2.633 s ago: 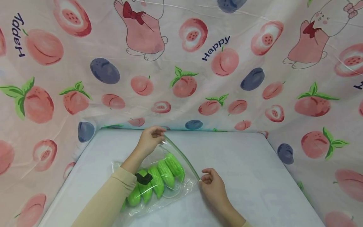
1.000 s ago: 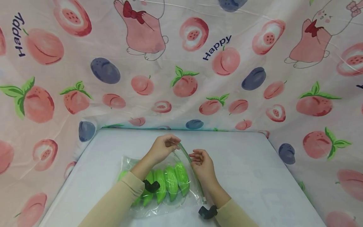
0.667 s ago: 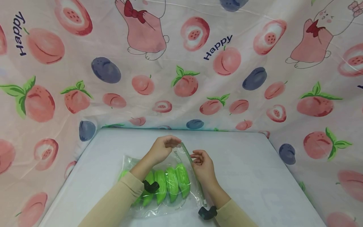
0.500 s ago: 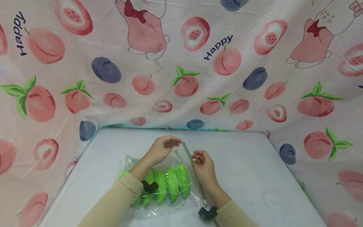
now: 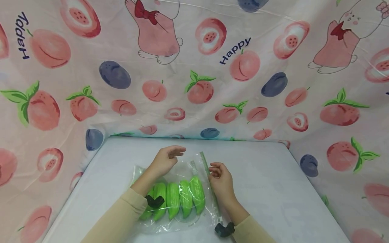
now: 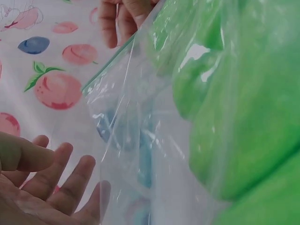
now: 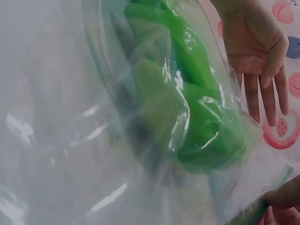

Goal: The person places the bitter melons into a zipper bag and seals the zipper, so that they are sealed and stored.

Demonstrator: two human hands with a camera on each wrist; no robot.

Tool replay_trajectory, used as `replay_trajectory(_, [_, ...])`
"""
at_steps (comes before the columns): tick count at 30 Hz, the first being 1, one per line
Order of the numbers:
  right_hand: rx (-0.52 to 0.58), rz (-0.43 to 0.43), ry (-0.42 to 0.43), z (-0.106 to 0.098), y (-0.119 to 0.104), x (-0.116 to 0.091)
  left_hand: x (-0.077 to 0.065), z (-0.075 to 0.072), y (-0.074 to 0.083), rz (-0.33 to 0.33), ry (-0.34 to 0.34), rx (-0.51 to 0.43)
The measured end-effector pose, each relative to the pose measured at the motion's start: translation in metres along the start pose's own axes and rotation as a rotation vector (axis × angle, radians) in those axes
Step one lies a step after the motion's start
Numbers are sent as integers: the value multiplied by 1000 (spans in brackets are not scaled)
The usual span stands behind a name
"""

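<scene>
A clear zip bag (image 5: 170,226) lies on the white table with several glossy green, tapering, banana-like pieces (image 5: 173,200) side by side inside. Along its right edge runs a green zip strip (image 5: 204,161), with a small white piece at the near end. My right hand (image 5: 222,182) pinches this strip between thumb and fingers, as the right wrist view shows at the bottom right. My left hand (image 5: 165,160) is over the bag's far side, holding nothing. In the left wrist view its fingers (image 6: 70,176) are spread beside the clear film.
The white tabletop (image 5: 273,189) extends around the bag. Fabric (image 5: 182,77) printed with peaches and rabbits hangs behind it and at both sides. A black wrist mount (image 5: 225,230) sits at the right cuff, and another (image 5: 155,201) at the left.
My left hand has let go of the strip's far end and drawn back to the left. Earlier, my right hand moved from the strip's near end up toward its middle, keeping hold.
</scene>
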State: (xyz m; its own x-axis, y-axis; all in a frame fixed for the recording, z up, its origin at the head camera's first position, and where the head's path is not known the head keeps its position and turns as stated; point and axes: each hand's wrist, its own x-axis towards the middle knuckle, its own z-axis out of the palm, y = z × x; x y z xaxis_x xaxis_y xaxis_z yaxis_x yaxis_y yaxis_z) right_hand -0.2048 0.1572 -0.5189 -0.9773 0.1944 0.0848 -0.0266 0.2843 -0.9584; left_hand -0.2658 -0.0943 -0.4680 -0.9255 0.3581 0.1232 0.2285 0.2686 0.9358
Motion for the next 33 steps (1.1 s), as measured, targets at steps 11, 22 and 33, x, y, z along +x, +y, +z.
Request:
replay_trajectory(11, [-41, 36, -10, -10, 11, -1, -12, -18, -12, -47, 78, 1])
replay_trajectory(22, [-177, 50, -19, -19, 24, 0, -23, -28, -21, -108, 140, -21])
replay_trajectory(33, [-225, 93, -17, -31, 31, 0, -32, -43, -23, -183, 234, 62])
